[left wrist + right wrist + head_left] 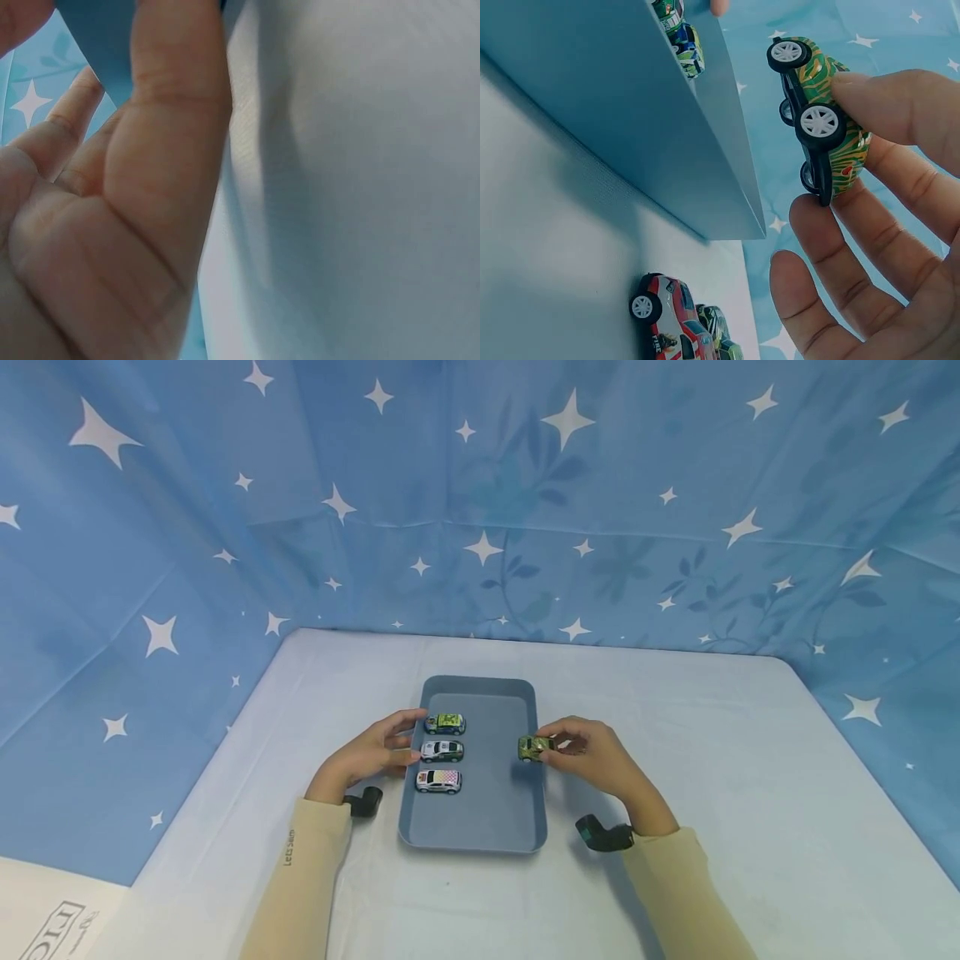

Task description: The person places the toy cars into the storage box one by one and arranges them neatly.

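My right hand (602,762) pinches a toy car (819,112) with green and yellow tiger stripes between thumb and fingers, over the right rim of a grey-blue tray (480,827). Three toy cars stand in a column along the tray's left side: a yellow-green and dark blue car (446,724), a white and green car (442,752) and a white car with a pink checked roof (438,782). Extended fingers and thumb of my left hand (367,756) touch the tray's left edge. The left wrist view shows that palm (97,247) close up.
On the white table (660,710), a red and white toy car (673,319) and a dark green one (718,330) stand beside the tray in the right wrist view; my right hand hides them in the head view. A blue star-printed curtain (420,460) hangs behind.
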A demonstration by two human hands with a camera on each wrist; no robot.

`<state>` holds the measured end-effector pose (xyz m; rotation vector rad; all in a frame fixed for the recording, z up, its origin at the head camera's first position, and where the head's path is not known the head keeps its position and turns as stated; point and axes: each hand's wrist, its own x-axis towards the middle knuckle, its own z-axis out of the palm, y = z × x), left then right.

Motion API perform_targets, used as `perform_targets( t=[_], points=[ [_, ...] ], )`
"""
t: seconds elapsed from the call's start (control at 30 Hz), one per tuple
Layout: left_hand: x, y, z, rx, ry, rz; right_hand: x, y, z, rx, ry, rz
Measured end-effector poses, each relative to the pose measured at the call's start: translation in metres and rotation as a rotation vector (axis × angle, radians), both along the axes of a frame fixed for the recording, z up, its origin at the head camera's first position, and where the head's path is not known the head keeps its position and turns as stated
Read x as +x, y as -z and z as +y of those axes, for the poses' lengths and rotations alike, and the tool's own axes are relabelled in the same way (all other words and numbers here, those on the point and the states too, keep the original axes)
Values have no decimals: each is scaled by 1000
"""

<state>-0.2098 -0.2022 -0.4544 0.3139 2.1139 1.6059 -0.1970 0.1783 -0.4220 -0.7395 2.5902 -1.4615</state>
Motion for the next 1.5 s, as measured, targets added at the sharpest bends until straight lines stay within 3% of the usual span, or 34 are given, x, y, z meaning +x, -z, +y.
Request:
perform_targets(
  t=[0.27, 0.57, 0.93, 1.17, 1.5],
  points=[
    [0, -2, 1, -8, -5, 6, -11, 0, -4, 20, 17, 5],
    [2, 0, 0, -17, -2, 17, -20, 1, -9, -18, 15, -91],
    [3, 1, 2, -4, -12, 8, -27, -2, -14, 15, 46, -130],
    [6, 1, 0, -19, -11, 11, -34, -4, -23, 43, 44, -63],
    [4, 1, 1, -11, -6, 13, -38, -8, -35, 58, 65, -75]
  ],
)
